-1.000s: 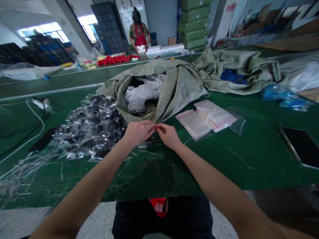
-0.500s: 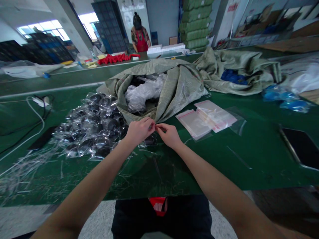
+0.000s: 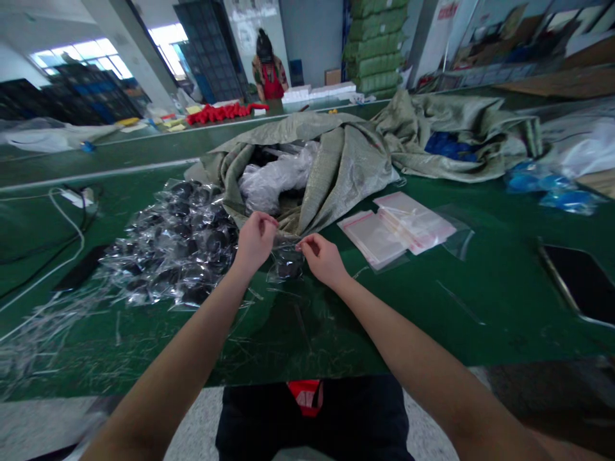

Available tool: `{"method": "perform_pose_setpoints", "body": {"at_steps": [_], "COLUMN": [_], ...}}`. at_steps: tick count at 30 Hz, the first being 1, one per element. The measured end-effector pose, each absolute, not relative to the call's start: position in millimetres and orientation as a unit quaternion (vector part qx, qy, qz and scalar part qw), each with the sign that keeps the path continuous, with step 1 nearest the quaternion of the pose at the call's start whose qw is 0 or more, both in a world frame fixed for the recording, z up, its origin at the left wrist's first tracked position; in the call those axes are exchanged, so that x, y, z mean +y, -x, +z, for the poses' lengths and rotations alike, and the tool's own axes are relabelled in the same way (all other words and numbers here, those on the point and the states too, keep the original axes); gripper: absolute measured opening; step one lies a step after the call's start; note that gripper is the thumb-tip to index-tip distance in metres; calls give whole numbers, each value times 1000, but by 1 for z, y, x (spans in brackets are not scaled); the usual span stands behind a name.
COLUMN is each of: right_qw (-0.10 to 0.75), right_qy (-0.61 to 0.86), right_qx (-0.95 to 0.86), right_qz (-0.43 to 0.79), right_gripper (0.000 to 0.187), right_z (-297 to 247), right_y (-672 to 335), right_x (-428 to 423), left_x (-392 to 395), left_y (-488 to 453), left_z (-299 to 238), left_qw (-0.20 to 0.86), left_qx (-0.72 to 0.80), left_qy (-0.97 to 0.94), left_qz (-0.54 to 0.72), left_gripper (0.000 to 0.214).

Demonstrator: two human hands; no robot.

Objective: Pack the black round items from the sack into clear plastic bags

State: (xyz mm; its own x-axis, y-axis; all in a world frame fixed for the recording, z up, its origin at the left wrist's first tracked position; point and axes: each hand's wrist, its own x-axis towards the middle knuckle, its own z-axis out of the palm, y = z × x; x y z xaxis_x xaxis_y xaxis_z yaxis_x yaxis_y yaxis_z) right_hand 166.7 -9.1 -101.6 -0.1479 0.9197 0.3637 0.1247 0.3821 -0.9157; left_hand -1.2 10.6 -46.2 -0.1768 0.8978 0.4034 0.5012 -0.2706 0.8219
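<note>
Pinch grips were noted on the clear bag (image 3: 288, 261): left hand (image 3: 254, 238) closed on its top left corner, right hand (image 3: 321, 256) on its right. It was held just near of the woven sack (image 3: 346, 166).

contents of clear bag (image 3: 287, 261) blurred, black panel (image 3: 583, 282) cut by right edge, distant person (image 3: 269, 61) small and blurred

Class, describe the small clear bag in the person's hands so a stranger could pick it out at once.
On the green table, look in front of the open grey-green sack. A small clear bag holding something dark is pinched between the left hand and right hand. Unlike the heap of similar bags beside it, it alone is held.
</note>
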Motion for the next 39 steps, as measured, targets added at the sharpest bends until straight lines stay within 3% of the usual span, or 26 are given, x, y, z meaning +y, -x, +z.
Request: {"method": "perform_pose_setpoints", "body": {"at_steps": [3,5,8,11,14,17,20,34,39], "right_qw": [532,535,530,531,525,510,498,488,468], "right_qy": [385,378,377,374,377,390,401,459,452], "right_qx": [-595,-552,-509,-488,-474,-473,-475,-475,-490], "right_qz": [463,517,564,583,598,603,604,571,580], "right_gripper": [10,10,12,14,15,15,14,5,8], "right_z": [-105,-108,-111,-111,-109,-105,-101,-110,-109], "right_y": [-164,-162,-162,-164,-166,-168,-169,-175,-175], "right_x": [-8,-6,-3,1,3,4,4,15,15], "left_x": [19,21,17,7,-3,-7,-3,0,0], "left_y": [13,26,48,61,58,48,39,41,41], "left_z": [-37,-29,-23,-29,-45,-63,-75,-92,-89], "left_qw": [397,467,531,581,555,450,385,425,418], "left_qx": [497,444,388,417,521,563,552,585,554], "left_qy": [-404,-305,-266,-319,-443,-603,-685,-619,-641], "left_qz": [657,701,705,622,474,340,280,307,329], "left_gripper": [6,13,27,25,15,30,30,28,40]}}
